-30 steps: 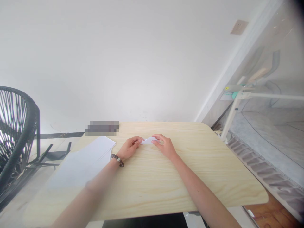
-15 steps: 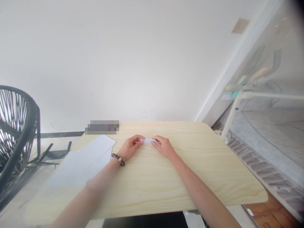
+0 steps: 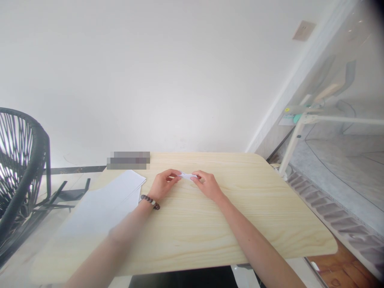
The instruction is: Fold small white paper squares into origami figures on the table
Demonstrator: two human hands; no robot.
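Note:
Between my two hands is a small piece of folded white paper (image 3: pixel 188 176), held just over the middle of the light wooden table (image 3: pixel 240 224). My left hand (image 3: pixel 164 184), with a dark bead bracelet (image 3: pixel 150 201) at its wrist, pinches the paper's left end between thumb and fingers. At the other end, my right hand (image 3: pixel 207 185) grips it the same way. Fingertips cover both ends, so the paper's full shape cannot be made out. Left of my left hand lie white paper sheets (image 3: pixel 105 204), overlapping one another, partly behind my left forearm.
A blurred-out dark item (image 3: pixel 129 161) sits at the table's back left corner, near the white wall (image 3: pixel 180 80). On the left stands a dark woven chair (image 3: pixel 39 148). A white metal frame (image 3: pixel 292 148) rises beyond the table's right edge.
The folded paper has turned slightly and its visible part looks narrower on the right. My fingers have shifted a little on it; both hands stay in nearly the same place.

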